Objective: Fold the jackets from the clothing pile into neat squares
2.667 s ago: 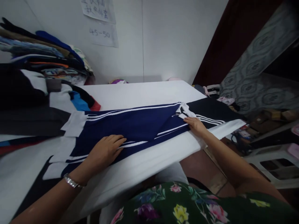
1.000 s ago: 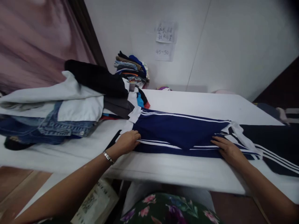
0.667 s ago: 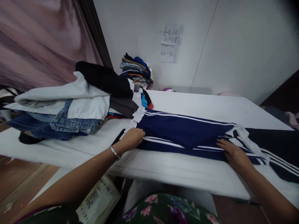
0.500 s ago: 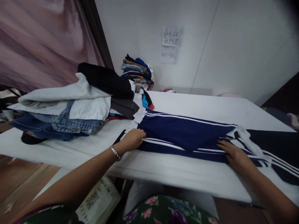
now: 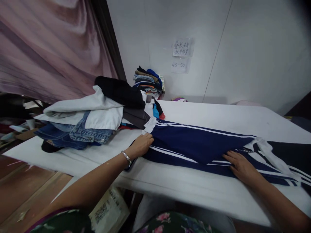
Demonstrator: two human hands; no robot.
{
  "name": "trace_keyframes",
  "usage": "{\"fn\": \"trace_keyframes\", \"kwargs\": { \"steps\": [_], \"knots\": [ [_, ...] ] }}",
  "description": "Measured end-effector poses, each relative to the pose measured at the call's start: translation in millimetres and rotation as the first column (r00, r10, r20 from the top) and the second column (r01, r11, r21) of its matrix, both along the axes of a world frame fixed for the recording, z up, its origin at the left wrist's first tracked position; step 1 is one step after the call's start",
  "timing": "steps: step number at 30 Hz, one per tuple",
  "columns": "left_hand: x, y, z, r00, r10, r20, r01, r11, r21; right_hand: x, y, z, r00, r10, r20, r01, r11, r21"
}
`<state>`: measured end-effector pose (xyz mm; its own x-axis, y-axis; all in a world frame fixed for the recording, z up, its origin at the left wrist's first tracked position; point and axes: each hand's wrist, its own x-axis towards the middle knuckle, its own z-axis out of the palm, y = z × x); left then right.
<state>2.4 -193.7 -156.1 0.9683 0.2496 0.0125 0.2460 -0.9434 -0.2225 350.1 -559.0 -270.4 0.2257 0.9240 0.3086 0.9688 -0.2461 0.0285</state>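
A navy track jacket with white stripes and white ribbed edges lies folded lengthwise across the table in front of me. At its left end, my left hand has its fingers closed on the fabric just below a white ribbed band. My right hand rests on the right part of the jacket, fingers stretched out over the striped lower edge. Just beyond that hand, a white ribbed strip crosses the cloth. A darker striped garment lies at the far right, partly cut off by the frame.
A loose heap of clothes, with a denim piece and a black one, covers the left of the white table. Behind stands a folded clothes stack against the wall. A printed plastic bag is below the table's front edge.
The view has shifted, so everything sits a little lower and further right. My right hand has slid slightly left along the jacket. My left hand keeps its hold on the left end.
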Motion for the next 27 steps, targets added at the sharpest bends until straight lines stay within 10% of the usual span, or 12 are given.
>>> {"fn": "trace_keyframes", "kwargs": {
  "steps": [11, 17, 22, 27],
  "knots": [
    [-14, -4, 8.4, 1.0, 0.019, -0.009, -0.02, 0.988, -0.155, -17, -15, 13.0, 0.994, 0.031, -0.103, -0.028, 0.999, 0.032],
    [-7, 21, 27.1, 0.97, 0.236, 0.062, -0.175, 0.848, -0.5, -43, -7, 45.0, 0.939, 0.089, -0.332, 0.049, 0.922, 0.384],
    [27, 39, 22.6, 0.879, 0.346, 0.327, -0.249, 0.92, -0.303, -60, 34, 78.3, 0.931, 0.224, -0.288, -0.052, 0.863, 0.503],
    [53, 41, -7.4, 0.947, 0.215, 0.24, -0.195, 0.975, -0.102, -73, 68, 65.1, 0.968, 0.014, -0.25, 0.016, 0.993, 0.121]
  ]
}}
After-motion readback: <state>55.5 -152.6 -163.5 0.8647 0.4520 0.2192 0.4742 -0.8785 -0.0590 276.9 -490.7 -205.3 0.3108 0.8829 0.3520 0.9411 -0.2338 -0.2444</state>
